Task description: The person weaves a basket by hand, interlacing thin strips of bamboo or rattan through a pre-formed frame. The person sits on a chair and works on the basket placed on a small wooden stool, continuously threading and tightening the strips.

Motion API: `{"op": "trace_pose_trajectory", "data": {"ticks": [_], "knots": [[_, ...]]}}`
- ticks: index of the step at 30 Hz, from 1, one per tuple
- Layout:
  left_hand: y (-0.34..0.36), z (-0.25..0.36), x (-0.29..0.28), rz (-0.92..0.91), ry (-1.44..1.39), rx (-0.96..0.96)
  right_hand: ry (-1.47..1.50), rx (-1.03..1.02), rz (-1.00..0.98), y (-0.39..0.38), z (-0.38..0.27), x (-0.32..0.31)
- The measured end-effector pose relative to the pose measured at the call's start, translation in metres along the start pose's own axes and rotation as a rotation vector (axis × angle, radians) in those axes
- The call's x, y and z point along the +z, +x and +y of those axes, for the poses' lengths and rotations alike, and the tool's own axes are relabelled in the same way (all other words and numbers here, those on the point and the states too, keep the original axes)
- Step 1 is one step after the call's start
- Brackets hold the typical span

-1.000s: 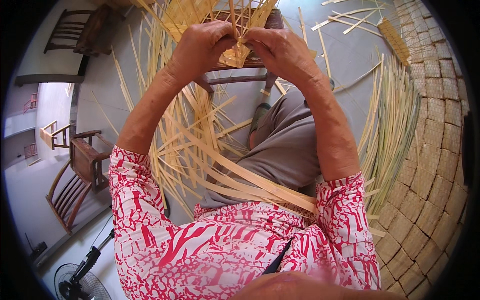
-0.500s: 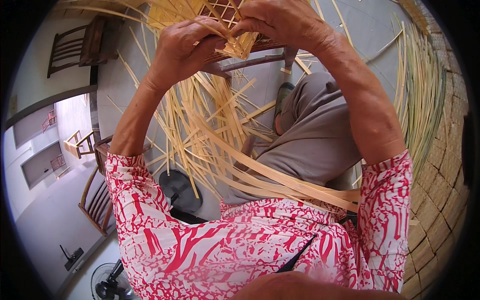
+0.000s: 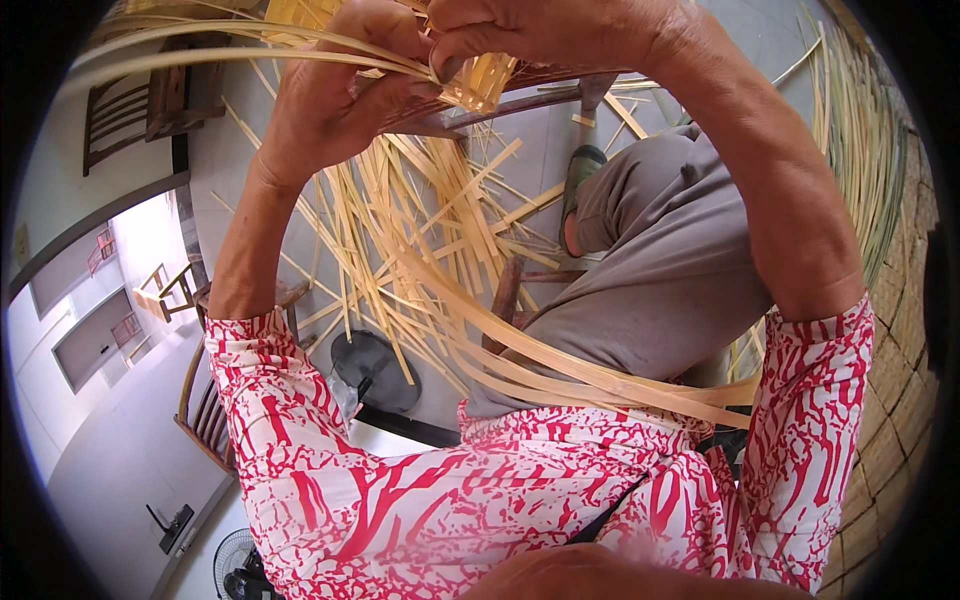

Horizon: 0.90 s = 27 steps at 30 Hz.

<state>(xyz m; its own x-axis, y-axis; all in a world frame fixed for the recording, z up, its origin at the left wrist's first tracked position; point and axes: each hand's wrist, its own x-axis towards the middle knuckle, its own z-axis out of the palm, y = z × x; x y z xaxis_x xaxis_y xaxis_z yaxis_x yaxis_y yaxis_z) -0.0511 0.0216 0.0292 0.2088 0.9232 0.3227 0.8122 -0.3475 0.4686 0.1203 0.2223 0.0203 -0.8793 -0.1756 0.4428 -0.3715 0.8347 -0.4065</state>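
Observation:
At the top of the view is a woven bamboo piece (image 3: 487,80), pale yellow, with its corner showing between and below my hands. My left hand (image 3: 340,105) is closed, thumb and fingers pinching long thin bamboo strips (image 3: 235,55) that sweep off to the left. My right hand (image 3: 560,35) bends over the weave, its thumb and fingertips pressed together at the strip ends beside the left fingertips. The exact grip of the right fingers is partly cut off by the top edge.
Loose bamboo strips (image 3: 400,210) litter the grey floor below. Longer flat strips (image 3: 560,365) cross my lap. A bundle of greenish strips (image 3: 855,150) lies at the right, near a woven mat (image 3: 890,430). Wooden chairs (image 3: 205,400), a dark round object (image 3: 375,370) and a fan (image 3: 240,565) are at left.
Both hands have shifted slightly up, the left one also leftward. The long strips at the left hand now swing out farther left, and the view has moved a little.

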Motion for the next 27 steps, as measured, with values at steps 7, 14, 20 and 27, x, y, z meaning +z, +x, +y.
{"op": "trace_pose_trajectory", "data": {"ticks": [7,14,20,27], "knots": [[0.009,0.006,0.004,0.130,-0.077,-0.106,-0.049,0.120,-0.002,0.006,0.009,0.011],[0.009,0.013,0.015,0.500,-0.040,-0.476,-0.105,0.419,0.288,-0.001,0.034,-0.003],[-0.006,0.001,0.019,0.590,0.032,-0.528,-0.149,0.766,0.346,-0.013,0.044,0.001],[0.008,-0.008,0.020,0.641,-0.022,-0.535,0.350,0.657,0.167,0.000,0.025,0.052]]}}
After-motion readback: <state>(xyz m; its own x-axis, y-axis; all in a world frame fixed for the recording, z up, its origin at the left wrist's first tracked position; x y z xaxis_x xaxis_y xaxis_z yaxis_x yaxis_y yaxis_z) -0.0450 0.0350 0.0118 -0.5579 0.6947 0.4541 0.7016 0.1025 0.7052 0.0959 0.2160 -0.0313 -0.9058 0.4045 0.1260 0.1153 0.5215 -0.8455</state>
